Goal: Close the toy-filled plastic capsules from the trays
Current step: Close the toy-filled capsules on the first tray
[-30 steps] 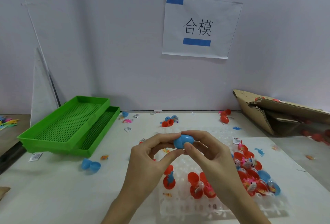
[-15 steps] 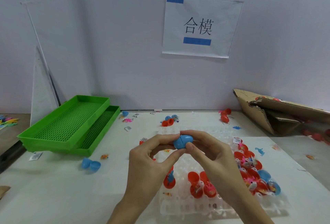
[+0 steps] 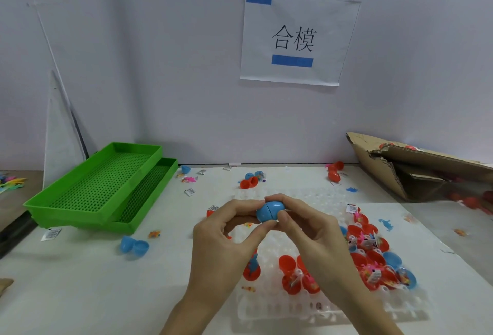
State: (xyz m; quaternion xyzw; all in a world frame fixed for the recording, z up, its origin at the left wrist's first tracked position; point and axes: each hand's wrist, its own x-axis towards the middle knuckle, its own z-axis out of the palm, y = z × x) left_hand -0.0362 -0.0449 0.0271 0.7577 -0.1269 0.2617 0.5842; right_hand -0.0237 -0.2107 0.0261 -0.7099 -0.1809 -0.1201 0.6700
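A blue plastic capsule (image 3: 269, 211) is held above the table between both hands, its two halves together with a seam showing. My left hand (image 3: 226, 238) pinches its left half with thumb and fingers. My right hand (image 3: 309, 230) pinches the right half. Below them lies a clear white tray (image 3: 298, 308) holding several open red capsules (image 3: 289, 273) and a few blue ones (image 3: 392, 258) with small toys inside.
Two stacked green trays (image 3: 101, 188) stand at the left. An open blue capsule (image 3: 133, 246) lies loose near them. More loose capsules (image 3: 249, 182), toys and paper tags lie at the back. A torn cardboard box (image 3: 416, 169) sits at the right.
Both hands have stayed in place, still pinching the blue capsule. The capsule has turned a little, so its seam now shows more clearly.
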